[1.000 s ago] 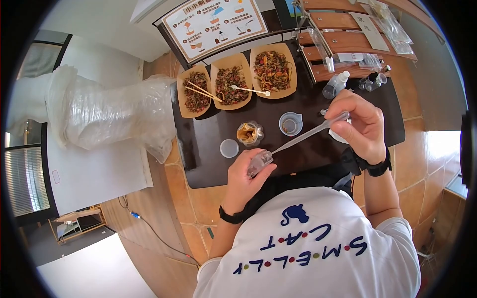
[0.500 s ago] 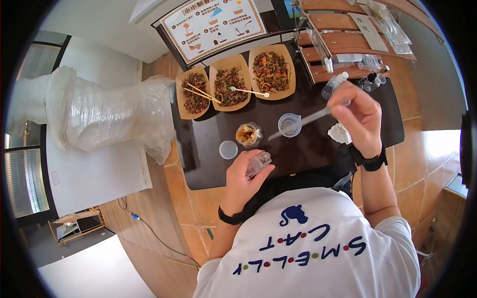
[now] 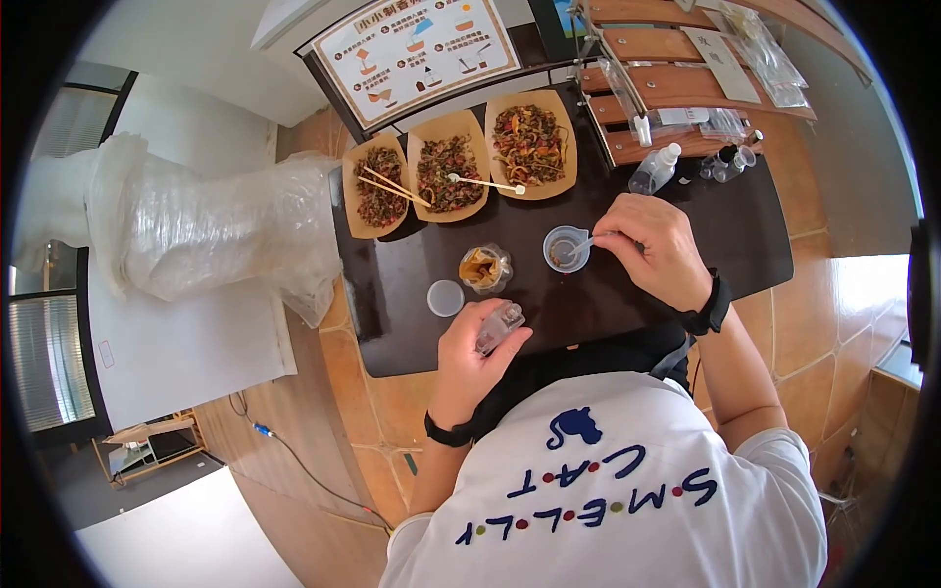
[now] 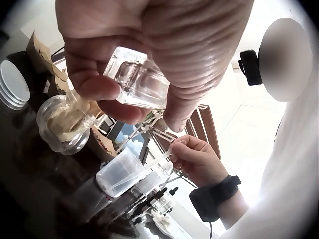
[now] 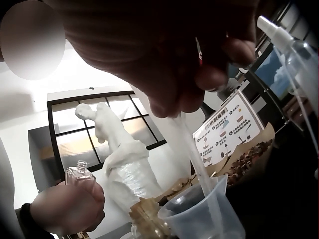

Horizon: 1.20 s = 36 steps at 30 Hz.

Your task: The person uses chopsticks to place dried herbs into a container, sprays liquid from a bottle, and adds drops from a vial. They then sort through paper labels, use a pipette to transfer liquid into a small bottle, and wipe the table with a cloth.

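My left hand (image 3: pixel 469 355) grips a small clear glass bottle (image 3: pixel 500 327) near the table's front edge; its narrow open neck (image 5: pixel 82 165) shows in the right wrist view. Between thumb and fingers, my right hand (image 3: pixel 655 245) pinches a clear plastic dropper (image 5: pixel 195 155). The dropper's tip reaches down into a small translucent measuring cup (image 3: pixel 568 251) with a pouring lip. The dropper's bulb is hidden by the fingers. Left of the cup stands a clear jar (image 3: pixel 486 269) holding yellowish-brown pieces, and beside that lies a round white lid (image 3: pixel 445 298).
Three paper trays of dried plant bits (image 3: pixel 530 147) line the table's back edge, chopsticks (image 3: pixel 394 186) across one. A white-capped spray bottle (image 3: pixel 655 169) and dark-capped bottles (image 3: pixel 723 159) stand at the back right, below a wooden rack (image 3: pixel 659 93). A printed sign (image 3: pixel 417 54) stands behind the trays.
My right hand has brought the dropper away from the glass bottle and lowered its tip into the measuring cup. The left hand stays nearly in place with the bottle.
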Each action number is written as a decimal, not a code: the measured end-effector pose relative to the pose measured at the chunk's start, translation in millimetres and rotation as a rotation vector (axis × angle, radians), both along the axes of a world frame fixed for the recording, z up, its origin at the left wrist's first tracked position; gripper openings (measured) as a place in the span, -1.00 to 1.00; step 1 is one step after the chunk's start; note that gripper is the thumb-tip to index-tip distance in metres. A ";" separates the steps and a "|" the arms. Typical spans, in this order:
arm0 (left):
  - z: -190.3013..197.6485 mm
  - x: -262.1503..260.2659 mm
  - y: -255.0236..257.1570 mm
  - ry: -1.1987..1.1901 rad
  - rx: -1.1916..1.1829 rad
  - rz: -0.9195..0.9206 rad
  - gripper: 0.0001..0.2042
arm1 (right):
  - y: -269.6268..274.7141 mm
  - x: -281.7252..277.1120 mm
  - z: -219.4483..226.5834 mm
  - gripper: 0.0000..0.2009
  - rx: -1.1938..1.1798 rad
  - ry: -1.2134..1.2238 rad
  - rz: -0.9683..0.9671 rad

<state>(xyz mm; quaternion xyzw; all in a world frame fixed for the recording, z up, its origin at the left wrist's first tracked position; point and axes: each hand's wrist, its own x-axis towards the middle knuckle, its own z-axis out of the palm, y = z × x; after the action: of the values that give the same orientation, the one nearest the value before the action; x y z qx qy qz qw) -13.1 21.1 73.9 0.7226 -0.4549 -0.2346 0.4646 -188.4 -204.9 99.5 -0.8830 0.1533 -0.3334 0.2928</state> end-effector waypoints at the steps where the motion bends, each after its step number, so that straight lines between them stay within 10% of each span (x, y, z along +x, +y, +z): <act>1: -0.1 -0.3 0.0 0.000 0.001 -0.003 -0.63 | 1.4 -2.2 2.5 -0.89 0.001 0.000 -0.003; 12: 1.1 -0.8 -4.7 -0.017 -0.009 -0.043 -0.61 | 7.9 -29.8 42.7 -0.86 0.704 -0.362 0.120; 27: 5.2 -4.5 -5.2 -0.027 0.046 -0.083 -0.60 | 13.2 -16.9 40.0 -0.93 0.492 -0.184 0.210; 31: 2.2 -2.7 -0.4 -0.014 -0.013 -0.043 -0.61 | 7.2 -11.3 45.3 -0.89 0.555 -0.384 -0.078; 36: -0.7 4.1 9.9 0.008 0.012 0.010 -0.63 | -2.9 19.7 31.3 -0.83 -0.012 -0.129 -0.222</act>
<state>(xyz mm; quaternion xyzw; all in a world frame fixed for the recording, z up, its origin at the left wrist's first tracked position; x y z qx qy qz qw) -9.0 31.0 73.2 0.7268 -0.4478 -0.2377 0.4634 -168.7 -207.8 130.8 -0.8391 0.2291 -0.4207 0.2579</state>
